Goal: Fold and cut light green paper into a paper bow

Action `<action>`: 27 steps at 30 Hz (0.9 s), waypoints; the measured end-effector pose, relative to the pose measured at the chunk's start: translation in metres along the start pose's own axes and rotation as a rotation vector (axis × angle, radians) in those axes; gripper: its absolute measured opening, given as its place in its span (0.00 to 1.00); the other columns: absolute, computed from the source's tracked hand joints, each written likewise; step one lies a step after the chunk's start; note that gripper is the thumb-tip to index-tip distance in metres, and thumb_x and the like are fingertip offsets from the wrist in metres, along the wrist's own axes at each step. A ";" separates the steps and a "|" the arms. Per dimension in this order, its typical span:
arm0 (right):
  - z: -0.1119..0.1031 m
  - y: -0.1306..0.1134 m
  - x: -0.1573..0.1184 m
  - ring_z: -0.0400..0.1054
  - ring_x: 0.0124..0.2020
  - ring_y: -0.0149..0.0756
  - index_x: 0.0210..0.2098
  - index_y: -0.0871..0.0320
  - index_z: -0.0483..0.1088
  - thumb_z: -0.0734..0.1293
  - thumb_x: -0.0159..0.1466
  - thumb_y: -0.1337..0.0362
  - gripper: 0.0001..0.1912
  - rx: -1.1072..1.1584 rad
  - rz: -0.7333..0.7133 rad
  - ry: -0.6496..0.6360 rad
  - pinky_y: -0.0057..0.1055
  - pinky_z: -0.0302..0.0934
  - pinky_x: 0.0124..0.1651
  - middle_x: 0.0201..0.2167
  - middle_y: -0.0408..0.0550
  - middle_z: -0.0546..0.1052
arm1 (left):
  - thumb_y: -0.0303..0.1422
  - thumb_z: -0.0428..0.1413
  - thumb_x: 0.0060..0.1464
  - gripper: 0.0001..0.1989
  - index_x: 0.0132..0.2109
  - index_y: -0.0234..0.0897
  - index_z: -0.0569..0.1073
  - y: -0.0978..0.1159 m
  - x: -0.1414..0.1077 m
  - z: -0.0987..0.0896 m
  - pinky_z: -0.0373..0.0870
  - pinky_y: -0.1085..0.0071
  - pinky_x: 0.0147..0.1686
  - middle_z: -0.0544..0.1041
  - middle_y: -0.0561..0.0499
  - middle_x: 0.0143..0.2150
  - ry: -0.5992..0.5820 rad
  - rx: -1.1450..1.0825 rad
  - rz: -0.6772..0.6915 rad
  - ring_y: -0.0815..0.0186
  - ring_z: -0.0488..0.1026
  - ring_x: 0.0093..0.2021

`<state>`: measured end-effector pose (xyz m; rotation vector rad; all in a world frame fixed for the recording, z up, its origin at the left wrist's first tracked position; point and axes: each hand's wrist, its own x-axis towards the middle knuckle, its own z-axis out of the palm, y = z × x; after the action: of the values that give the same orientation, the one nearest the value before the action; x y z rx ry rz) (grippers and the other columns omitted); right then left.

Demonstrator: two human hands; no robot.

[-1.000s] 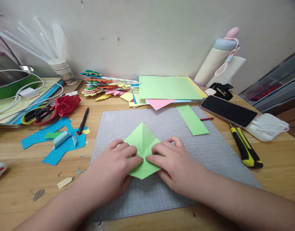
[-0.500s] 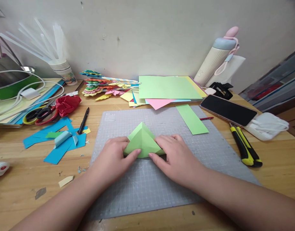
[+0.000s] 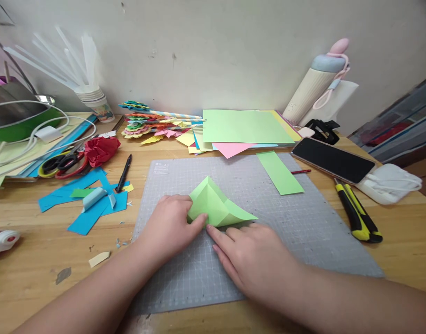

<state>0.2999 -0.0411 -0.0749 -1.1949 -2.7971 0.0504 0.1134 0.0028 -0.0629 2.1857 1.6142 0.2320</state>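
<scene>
A folded sheet of light green paper (image 3: pixel 213 199) lies on the grey cutting mat (image 3: pixel 178 273), its peak pointing away from me and its right corner spread out. My left hand (image 3: pixel 174 215) grips the paper's left side, thumb on top near the bottom edge, the other fingers partly hidden behind it. Just below that edge rests my right hand (image 3: pixel 251 250), index finger stretched out with its tip at the paper's bottom point beside my left thumb. Nothing is held in the right hand.
A green paper strip (image 3: pixel 280 172) lies on the mat's upper right. Beyond are stacked coloured sheets (image 3: pixel 247 126) and paper flowers (image 3: pixel 143 120). A utility knife (image 3: pixel 359 213) and phone (image 3: pixel 333 159) lie right; blue scraps (image 3: pixel 84 222), a pen (image 3: pixel 123 173) and scissors (image 3: pixel 63 166) left.
My right hand has let go of the paper's right side and moved down to its bottom edge. The right corner now shows, spread outward. My left hand keeps its hold.
</scene>
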 end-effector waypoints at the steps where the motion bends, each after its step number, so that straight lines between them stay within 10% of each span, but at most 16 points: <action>1: 0.001 0.000 0.000 0.70 0.24 0.40 0.54 0.59 0.71 0.60 0.66 0.64 0.18 -0.019 -0.006 -0.014 0.37 0.48 0.26 0.26 0.47 0.77 | 0.39 0.52 0.55 0.17 0.21 0.38 0.60 0.000 0.001 0.000 0.58 0.67 0.30 0.69 0.52 0.24 0.000 0.004 -0.016 0.65 0.66 0.27; 27: 0.010 -0.003 0.006 0.71 0.24 0.40 0.61 0.64 0.63 0.60 0.68 0.65 0.23 -0.124 -0.119 -0.167 0.36 0.48 0.24 0.27 0.49 0.76 | 0.38 0.49 0.55 0.14 0.24 0.39 0.61 0.002 0.004 -0.002 0.47 0.68 0.25 0.67 0.54 0.21 0.011 0.031 -0.066 0.66 0.61 0.23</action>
<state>0.2927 -0.0384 -0.0842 -1.0933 -3.0526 -0.0338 0.1160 0.0064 -0.0609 2.1531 1.7029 0.2014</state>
